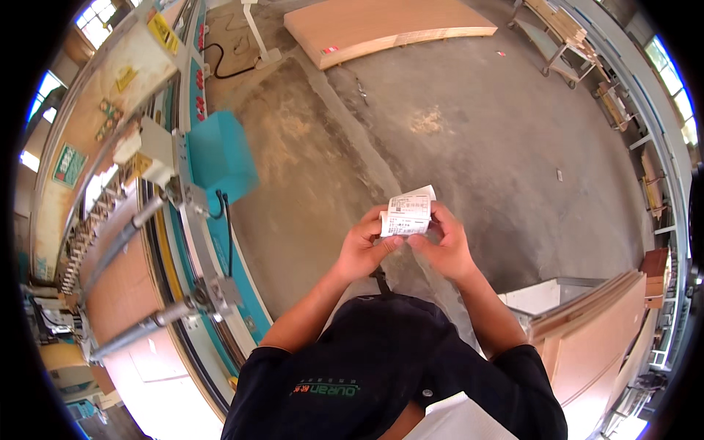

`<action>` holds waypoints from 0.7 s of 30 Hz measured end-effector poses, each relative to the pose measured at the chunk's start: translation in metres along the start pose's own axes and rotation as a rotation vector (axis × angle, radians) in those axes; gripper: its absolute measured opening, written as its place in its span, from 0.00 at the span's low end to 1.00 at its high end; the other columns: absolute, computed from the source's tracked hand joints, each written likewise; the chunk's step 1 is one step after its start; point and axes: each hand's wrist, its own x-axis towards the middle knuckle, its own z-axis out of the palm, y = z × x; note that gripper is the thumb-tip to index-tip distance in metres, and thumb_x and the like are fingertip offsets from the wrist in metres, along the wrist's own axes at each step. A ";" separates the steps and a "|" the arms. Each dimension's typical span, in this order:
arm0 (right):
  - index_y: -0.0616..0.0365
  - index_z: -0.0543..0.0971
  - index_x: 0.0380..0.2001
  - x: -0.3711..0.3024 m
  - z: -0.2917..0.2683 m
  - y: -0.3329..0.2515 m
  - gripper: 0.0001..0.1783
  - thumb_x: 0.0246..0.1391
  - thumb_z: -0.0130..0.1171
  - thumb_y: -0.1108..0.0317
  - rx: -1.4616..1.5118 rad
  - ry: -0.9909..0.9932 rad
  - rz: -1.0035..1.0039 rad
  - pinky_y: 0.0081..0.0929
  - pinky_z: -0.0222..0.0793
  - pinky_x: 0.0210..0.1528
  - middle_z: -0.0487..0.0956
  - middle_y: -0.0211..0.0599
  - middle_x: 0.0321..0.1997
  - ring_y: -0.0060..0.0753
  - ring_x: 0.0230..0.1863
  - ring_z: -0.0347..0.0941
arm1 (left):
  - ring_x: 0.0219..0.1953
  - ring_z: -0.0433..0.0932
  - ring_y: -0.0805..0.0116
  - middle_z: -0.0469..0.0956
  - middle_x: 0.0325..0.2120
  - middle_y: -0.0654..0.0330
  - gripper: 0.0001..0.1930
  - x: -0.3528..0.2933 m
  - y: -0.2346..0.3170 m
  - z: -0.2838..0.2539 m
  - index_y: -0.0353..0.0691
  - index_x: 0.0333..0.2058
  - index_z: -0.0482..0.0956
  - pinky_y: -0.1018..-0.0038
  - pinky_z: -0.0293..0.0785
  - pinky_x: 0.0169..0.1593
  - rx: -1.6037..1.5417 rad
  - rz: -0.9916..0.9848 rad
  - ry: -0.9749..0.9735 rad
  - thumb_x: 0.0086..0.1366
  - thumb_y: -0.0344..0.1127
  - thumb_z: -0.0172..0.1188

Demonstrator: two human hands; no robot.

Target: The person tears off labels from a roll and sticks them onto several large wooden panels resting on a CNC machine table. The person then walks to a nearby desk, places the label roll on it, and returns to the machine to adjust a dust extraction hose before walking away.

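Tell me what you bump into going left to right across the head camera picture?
Big teal machine → left hand → white paper labels → right hand → stacked wooden boards.

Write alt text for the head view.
Both hands, left hand and right hand, hold a strip of white labels over a concrete floor. A teal machine stands left; wood panels lie right.

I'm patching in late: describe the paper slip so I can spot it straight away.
Start at the grey concrete floor filling the middle of the view, then drop to the two hands raised before the person's dark shirt. The slip is pinched between them: a small white printed paper, curling at the top, the only white thing held.
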 end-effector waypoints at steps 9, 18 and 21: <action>0.65 0.69 0.48 0.266 0.021 0.052 0.19 0.53 0.58 0.71 0.232 -0.141 0.106 0.23 0.68 0.44 0.75 0.34 0.41 0.22 0.42 0.71 | 0.49 0.70 0.64 0.68 0.50 0.55 0.12 0.186 -0.013 -0.166 0.36 0.41 0.78 0.70 0.67 0.51 0.213 0.007 0.078 0.57 0.26 0.60; 0.59 0.71 0.49 0.573 0.117 0.086 0.31 0.38 0.68 0.68 -0.135 -0.397 -0.352 0.35 0.63 0.53 0.71 0.42 0.51 0.41 0.52 0.67 | 0.47 0.71 0.67 0.68 0.48 0.56 0.12 0.289 -0.013 -0.375 0.33 0.42 0.77 0.76 0.70 0.44 0.323 -0.243 0.559 0.59 0.27 0.58; 0.58 0.78 0.41 0.670 0.164 0.087 0.21 0.39 0.67 0.69 -0.158 -0.721 -0.565 0.37 0.62 0.54 0.76 0.41 0.45 0.46 0.50 0.68 | 0.45 0.71 0.69 0.69 0.47 0.57 0.11 0.317 -0.012 -0.439 0.33 0.41 0.77 0.77 0.70 0.44 0.336 -0.172 0.707 0.59 0.26 0.58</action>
